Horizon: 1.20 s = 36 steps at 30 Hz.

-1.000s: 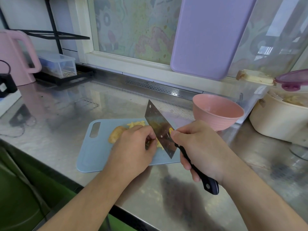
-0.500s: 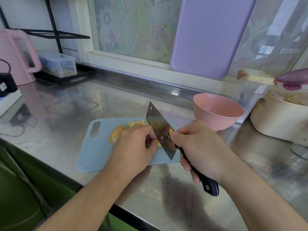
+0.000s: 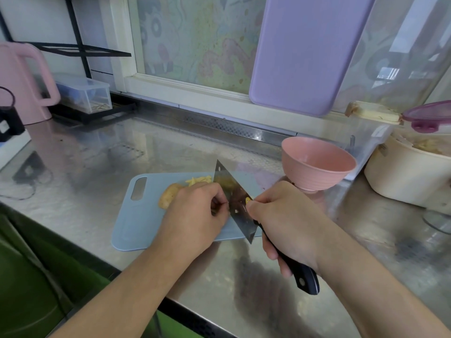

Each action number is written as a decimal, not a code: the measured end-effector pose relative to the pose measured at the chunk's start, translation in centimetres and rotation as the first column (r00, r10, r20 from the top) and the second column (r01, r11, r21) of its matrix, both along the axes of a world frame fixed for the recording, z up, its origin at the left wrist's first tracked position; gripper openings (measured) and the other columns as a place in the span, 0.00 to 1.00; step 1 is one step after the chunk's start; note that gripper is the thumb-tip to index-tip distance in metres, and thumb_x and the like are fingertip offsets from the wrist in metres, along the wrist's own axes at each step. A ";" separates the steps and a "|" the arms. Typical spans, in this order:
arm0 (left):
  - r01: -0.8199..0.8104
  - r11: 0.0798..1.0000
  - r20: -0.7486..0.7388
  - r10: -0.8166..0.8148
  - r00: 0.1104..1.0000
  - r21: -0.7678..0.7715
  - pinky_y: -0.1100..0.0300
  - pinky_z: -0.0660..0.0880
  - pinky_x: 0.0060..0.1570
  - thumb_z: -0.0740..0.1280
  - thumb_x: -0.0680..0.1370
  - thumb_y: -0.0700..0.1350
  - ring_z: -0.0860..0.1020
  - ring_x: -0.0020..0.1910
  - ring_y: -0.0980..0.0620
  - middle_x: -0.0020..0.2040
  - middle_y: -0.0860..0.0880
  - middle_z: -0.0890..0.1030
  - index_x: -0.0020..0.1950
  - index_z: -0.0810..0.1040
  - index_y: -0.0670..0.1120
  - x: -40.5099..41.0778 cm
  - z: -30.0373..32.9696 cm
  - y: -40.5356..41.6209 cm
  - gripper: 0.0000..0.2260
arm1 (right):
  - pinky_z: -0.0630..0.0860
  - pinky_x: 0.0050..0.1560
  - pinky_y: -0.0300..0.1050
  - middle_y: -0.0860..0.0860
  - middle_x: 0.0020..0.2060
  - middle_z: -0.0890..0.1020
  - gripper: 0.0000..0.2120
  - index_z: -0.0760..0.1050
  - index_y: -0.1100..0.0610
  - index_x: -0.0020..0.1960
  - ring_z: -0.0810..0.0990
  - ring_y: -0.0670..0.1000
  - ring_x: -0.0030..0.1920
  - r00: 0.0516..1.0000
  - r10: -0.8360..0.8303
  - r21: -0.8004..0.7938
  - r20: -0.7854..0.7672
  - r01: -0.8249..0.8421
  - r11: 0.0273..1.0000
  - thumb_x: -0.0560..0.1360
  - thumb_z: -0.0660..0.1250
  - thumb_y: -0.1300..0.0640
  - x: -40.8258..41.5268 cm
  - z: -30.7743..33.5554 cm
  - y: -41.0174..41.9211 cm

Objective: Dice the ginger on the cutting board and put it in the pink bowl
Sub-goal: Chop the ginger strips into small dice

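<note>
A pale blue cutting board lies on the steel counter. On it sit a ginger lump and a small heap of cut ginger strips. My left hand presses down on ginger that it hides, fingertips curled against the blade. My right hand grips the black handle of a cleaver, whose blade stands edge-down on the board beside my left fingers. The pink bowl stands just right of the board and looks empty.
A cream pot with food stands at the right, a purple lid above it. A lilac board leans on the window. A pink kettle and a clear box stand at the back left. The counter edge runs near me.
The cleaver and both hands stay in almost the same place on the board; the blade shifts only slightly against my left fingers.
</note>
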<state>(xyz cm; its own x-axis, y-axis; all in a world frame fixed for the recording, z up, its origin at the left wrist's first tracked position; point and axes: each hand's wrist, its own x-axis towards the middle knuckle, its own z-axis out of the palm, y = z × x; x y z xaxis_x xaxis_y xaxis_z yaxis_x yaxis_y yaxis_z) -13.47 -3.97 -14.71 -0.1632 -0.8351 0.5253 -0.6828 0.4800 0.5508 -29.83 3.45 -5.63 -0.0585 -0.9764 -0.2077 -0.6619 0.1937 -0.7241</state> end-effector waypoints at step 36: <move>-0.089 0.988 -0.006 0.090 0.996 0.127 0.54 0.79 0.45 0.73 0.75 0.48 0.77 0.45 0.62 0.39 0.62 0.81 0.41 0.82 0.56 0.3 0.7 0.9 0.04 | 0.67 0.26 0.42 0.57 0.22 0.75 0.18 0.73 0.59 0.39 0.70 0.54 0.15 0.998 0.019 -0.041 0.059 -0.017 0.999 0.86 0.60 0.53 -0.3 0.4 0.3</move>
<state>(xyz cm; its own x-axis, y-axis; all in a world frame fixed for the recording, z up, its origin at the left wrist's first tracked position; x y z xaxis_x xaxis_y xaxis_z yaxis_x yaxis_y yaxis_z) -13.14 -3.09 -14.00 -0.0790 -0.9060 0.4157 -0.7128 0.3429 0.6118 -30.18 3.72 -5.24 -0.0295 -0.9849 -0.1703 -0.6208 0.1516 -0.7692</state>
